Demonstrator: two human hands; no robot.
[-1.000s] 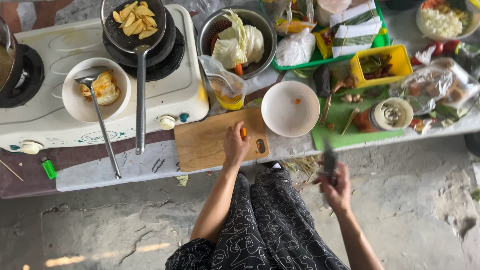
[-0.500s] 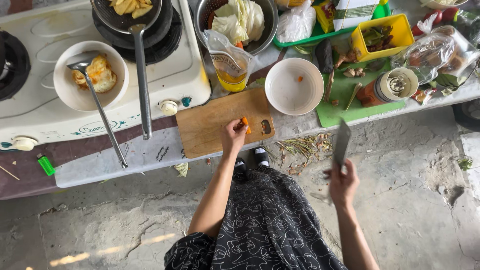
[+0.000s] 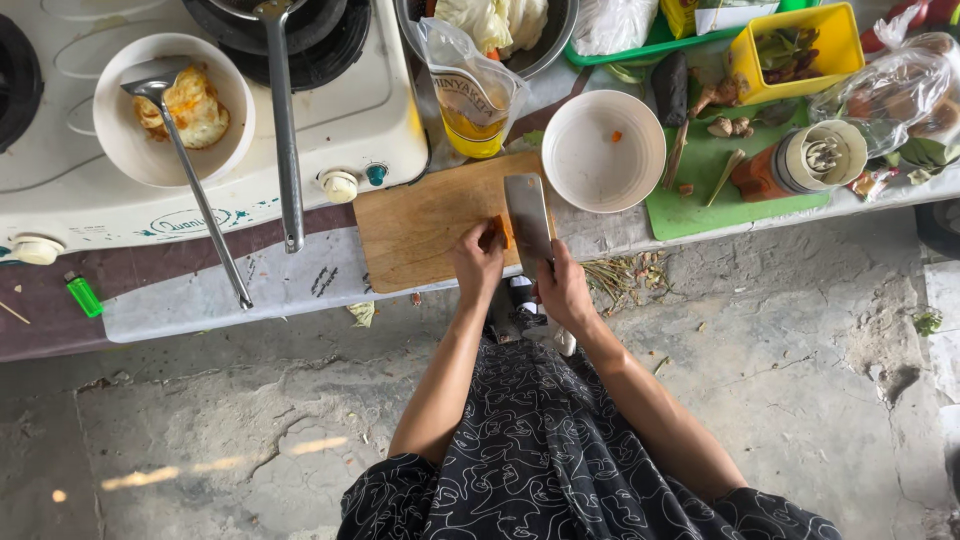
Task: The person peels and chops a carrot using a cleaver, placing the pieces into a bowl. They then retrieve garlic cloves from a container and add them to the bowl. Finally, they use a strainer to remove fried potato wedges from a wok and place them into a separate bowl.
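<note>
At centre frame, on the wooden cutting board (image 3: 425, 225), the left hand (image 3: 478, 262) pins a small orange piece, probably carrot (image 3: 503, 230), with its grip clenched around the near end. The right hand (image 3: 563, 290) has its grip closed on the handle of a cleaver (image 3: 527, 218), whose blade stands against the right side of the carrot piece.

Progress, as a judgement: cutting is at an early stage. No cut slices are visible on the board. The white bowl (image 3: 604, 150) just right of the board holds only one small orange scrap, so most of the cutting and transfer remains. The other white bowl (image 3: 165, 108) at upper left already holds cooked egg with a ladle (image 3: 190, 165) resting in it.

Limits of view:
- The fingers cover most of the carrot piece; its length and shape cannot be determined.
- The blade edge and its contact point are hidden behind the blade face.
- The cleaver handle is fully enclosed by the right hand.
- The pan (image 3: 285, 120) on the stove (image 3: 380, 110) is cut off at the top edge; its contents do not show.
- The metal bowl of cabbage (image 3: 500, 20) is partly cropped.
- The tabletop (image 3: 200, 295) continues past both frame sides.
</note>
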